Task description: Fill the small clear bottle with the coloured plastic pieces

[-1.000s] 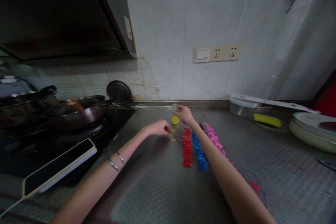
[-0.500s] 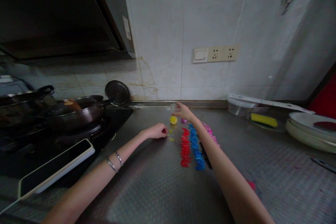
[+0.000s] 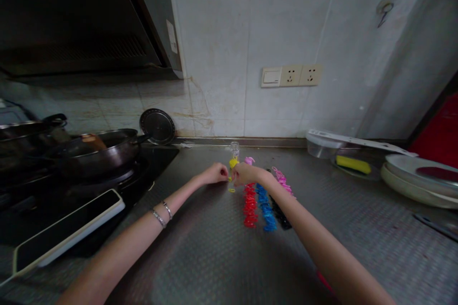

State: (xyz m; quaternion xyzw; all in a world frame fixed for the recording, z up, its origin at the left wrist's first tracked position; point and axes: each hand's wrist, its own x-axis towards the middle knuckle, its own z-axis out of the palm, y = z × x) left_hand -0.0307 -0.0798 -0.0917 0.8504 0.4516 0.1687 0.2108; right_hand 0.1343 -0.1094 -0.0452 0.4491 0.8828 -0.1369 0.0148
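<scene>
My left hand [image 3: 215, 174] and my right hand [image 3: 245, 174] meet over small yellow clips [image 3: 232, 189] on the steel counter [image 3: 214, 248]. My left hand's fingers pinch together at a yellow piece. My right hand's fingers are curled beside it; what they hold is hidden. A small clear jar [image 3: 235, 148] stands just behind the hands, with a yellow lump [image 3: 233, 163] and a pink piece [image 3: 249, 160] at its foot. Rows of red clips [image 3: 249, 205], blue clips [image 3: 265, 208], black clips [image 3: 279, 213] and pink clips [image 3: 282, 180] lie under my right forearm.
A dark pan [image 3: 103, 150] sits on the stove at left, a round lid [image 3: 157, 126] leaning on the wall behind it. A white-edged tablet [image 3: 67, 233] lies by the stove. At right are a clear container [image 3: 322, 144], a yellow sponge [image 3: 352, 164] and stacked plates [image 3: 417, 181].
My right hand let go of the clear jar and came back to the yellow clips beside my left hand. The view shifted slightly, and the black row now shows.
</scene>
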